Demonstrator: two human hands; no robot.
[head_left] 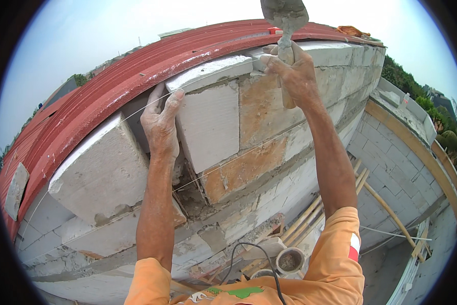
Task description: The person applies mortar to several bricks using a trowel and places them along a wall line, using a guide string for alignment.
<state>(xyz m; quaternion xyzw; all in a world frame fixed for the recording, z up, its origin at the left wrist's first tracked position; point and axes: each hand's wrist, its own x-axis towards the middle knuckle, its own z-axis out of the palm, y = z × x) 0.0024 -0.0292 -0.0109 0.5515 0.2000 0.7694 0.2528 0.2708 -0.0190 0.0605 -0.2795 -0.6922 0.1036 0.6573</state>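
Note:
My left hand (161, 124) is at the left end of a white lightweight concrete block (210, 124) in the top course of the wall. Its thumb presses on the block's upper corner, and its fingers reach into the gap beneath the roof edge, their tips partly hidden. Raised at the wall top, my right hand (294, 73) is closed around the handle of a bricklaying trowel (285, 12). The trowel's mortar-smeared blade points up. Left of the gap another white block (101, 170) sits tilted in view. A taut string line (238, 160) crosses the wall face.
A red corrugated metal roof (111, 84) borders the wall top. Below are bamboo poles (305, 221), a bucket (290, 260) and a dark cable (246, 245). At right stands another block wall (391, 157) with a wooden board (416, 147). A loose slab (17, 190) leans at far left.

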